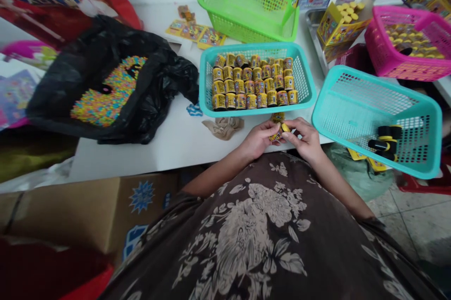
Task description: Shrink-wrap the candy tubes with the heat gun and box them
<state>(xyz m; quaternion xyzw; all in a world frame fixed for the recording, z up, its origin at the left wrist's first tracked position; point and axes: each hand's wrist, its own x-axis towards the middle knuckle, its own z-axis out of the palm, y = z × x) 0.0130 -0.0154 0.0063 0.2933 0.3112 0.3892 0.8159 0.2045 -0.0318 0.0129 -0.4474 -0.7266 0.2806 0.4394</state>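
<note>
Close to my body, at the table's front edge, my left hand (261, 139) pinches a small yellow printed piece (275, 137), perhaps a label or a labelled tub. My right hand (306, 139) meets it, with thumb and fingers closed on a small round yellow piece (285, 127) like a lid. Fingers partly cover both pieces. Just beyond the fingertips is another yellow printed item (277, 116). A turquoise basket (257, 113) right behind my hands holds rows of small tubs (259, 86) with yellow printed labels.
At right, a second turquoise basket (352, 121) holds several black-and-yellow tubs (389, 138). Behind it stands a pink basket (394, 55) of yellow-topped pieces. A green basket (232, 25) sits at the back. Left lies a black bag (151, 98) of colourful beads (109, 98), near a tan cloth (223, 127).
</note>
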